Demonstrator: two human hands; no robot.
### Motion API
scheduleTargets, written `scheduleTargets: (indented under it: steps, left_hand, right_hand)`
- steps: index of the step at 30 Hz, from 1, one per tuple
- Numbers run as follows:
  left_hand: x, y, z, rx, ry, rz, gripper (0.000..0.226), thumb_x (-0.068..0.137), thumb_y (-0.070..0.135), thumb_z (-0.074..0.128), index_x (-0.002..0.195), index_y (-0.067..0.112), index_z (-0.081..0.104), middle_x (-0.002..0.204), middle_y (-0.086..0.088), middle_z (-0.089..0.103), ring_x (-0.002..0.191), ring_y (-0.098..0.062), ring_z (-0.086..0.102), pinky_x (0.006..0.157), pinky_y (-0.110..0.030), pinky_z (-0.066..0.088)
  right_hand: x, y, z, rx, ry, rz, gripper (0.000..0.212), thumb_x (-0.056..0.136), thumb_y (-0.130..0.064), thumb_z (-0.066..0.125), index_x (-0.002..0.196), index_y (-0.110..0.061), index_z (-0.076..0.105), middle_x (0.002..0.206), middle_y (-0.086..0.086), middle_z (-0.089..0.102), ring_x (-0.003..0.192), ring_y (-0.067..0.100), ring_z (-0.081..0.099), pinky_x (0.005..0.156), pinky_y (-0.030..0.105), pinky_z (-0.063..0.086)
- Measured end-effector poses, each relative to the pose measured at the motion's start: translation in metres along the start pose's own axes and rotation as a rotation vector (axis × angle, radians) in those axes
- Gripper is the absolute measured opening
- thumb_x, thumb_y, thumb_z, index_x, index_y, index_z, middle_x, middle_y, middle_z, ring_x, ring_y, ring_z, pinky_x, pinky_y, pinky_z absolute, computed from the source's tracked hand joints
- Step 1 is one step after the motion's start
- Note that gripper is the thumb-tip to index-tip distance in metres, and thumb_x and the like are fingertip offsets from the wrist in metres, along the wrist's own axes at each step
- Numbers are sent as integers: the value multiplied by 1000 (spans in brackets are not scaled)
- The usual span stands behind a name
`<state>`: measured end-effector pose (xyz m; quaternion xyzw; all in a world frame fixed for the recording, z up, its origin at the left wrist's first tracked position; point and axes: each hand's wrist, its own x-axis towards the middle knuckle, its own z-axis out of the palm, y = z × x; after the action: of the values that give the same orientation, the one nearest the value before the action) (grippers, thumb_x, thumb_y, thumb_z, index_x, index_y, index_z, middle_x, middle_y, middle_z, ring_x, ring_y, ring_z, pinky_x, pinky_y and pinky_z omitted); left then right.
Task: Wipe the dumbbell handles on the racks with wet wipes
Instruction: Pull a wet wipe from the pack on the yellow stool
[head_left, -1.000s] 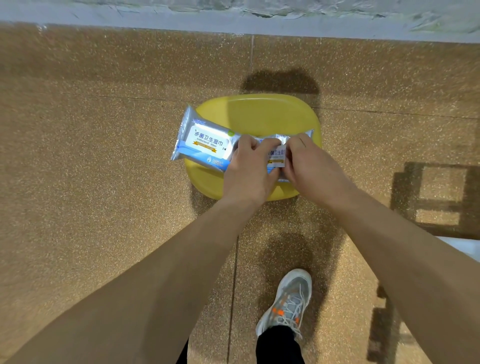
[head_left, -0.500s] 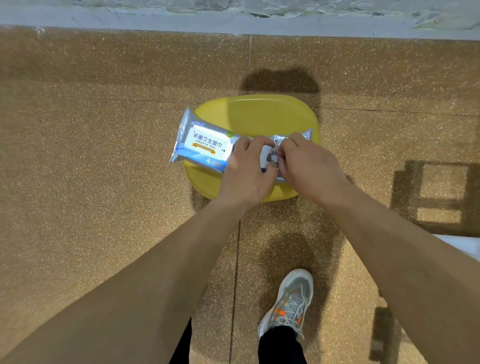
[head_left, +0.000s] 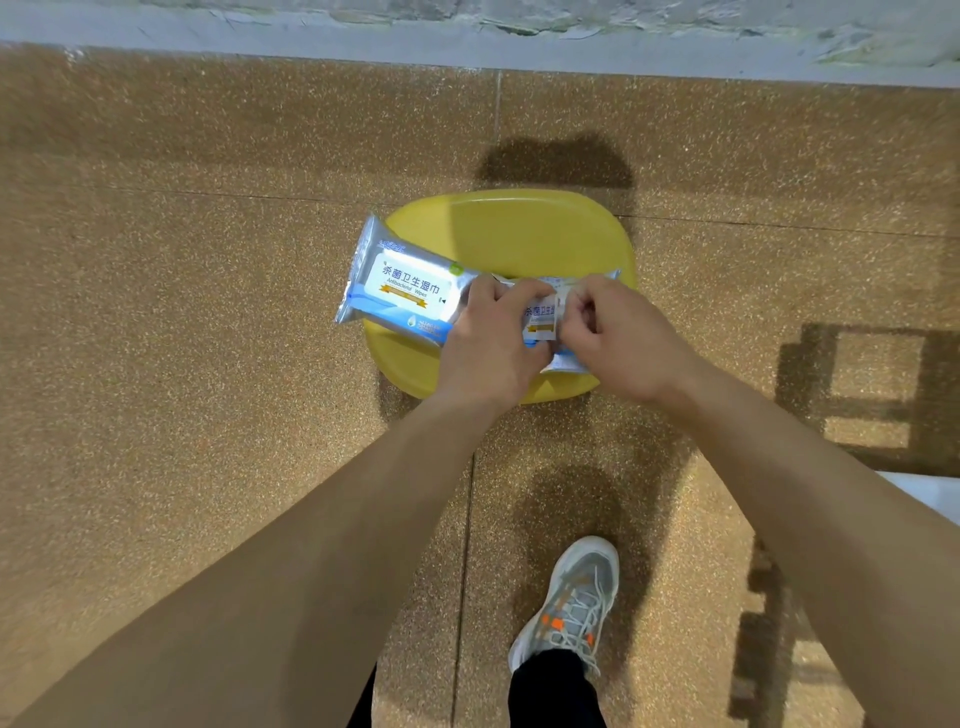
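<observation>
Two blue and silver packs of wet wipes lie on a yellow stool (head_left: 519, 228). The left pack (head_left: 402, 283) hangs over the stool's left edge, untouched. My left hand (head_left: 488, 348) holds down the right pack (head_left: 540, 317). My right hand (head_left: 618, 343) pinches that pack's white label flap, which is peeled up from its top. No dumbbell or rack is in view.
The stool stands on a speckled brown floor, close to a grey wall base (head_left: 467, 47) at the top. My grey shoe (head_left: 571, 603) is below the stool. Shadows of some frame fall on the floor at the right (head_left: 872, 389).
My right hand has taken the label flap of the right pack and peeled it up toward the right. My left hand stays on the pack.
</observation>
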<state>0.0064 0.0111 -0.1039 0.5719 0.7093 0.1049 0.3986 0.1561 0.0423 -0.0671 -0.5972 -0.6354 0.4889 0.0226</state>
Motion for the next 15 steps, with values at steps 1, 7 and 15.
scheduleTargets:
  steps: [1,7,15]
  left_hand:
    - [0,1,0,-4,7,-4,50,82,29,76,128,38,59,109,3,41,102,-18,51,80,-38,53]
    - [-4,6,0,19,25,-13,48,86,26,74,130,35,58,107,4,39,96,-13,42,74,-27,42]
    - [-12,14,3,77,23,-23,53,87,24,73,137,31,54,111,0,39,94,-17,44,78,-34,51]
  right_hand:
    - [-4,-2,-4,83,10,38,18,100,-22,49,84,-15,51,69,-4,48,58,11,40,53,29,36]
    - [-30,8,-17,519,241,251,25,101,-25,45,104,-9,64,103,11,66,83,14,57,67,35,51]
    - [-58,-3,-24,1341,669,407,21,104,-11,46,83,-15,49,62,-10,58,53,3,54,58,23,46]
